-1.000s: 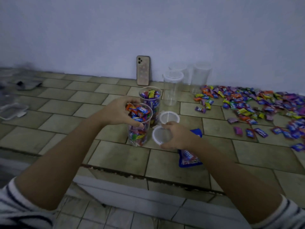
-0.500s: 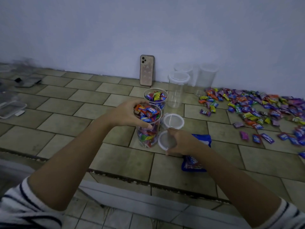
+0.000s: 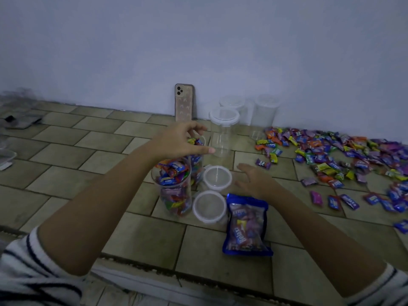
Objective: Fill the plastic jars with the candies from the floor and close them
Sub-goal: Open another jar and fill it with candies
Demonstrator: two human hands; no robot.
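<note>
The left hand [image 3: 180,141] hovered over the rear jar [image 3: 198,166], which was full; its grip was wide and loose, holding nothing. The front jar [image 3: 174,186], also full, stood uncapped near the floor's [image 3: 66,155] front edge. Just right of it lay the far lid [image 3: 217,178] and the near lid [image 3: 209,206]. The right hand [image 3: 256,181] hung beside the far lid, grip flat and empty. A bag [image 3: 246,226] lay nearer. Loose candies [image 3: 331,155] covered the floor's right side.

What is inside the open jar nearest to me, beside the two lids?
Wrapped candies in many colours fill the jar up to its open rim. The candies in the middle cannot be seen, because the outer ones cover them.
</note>
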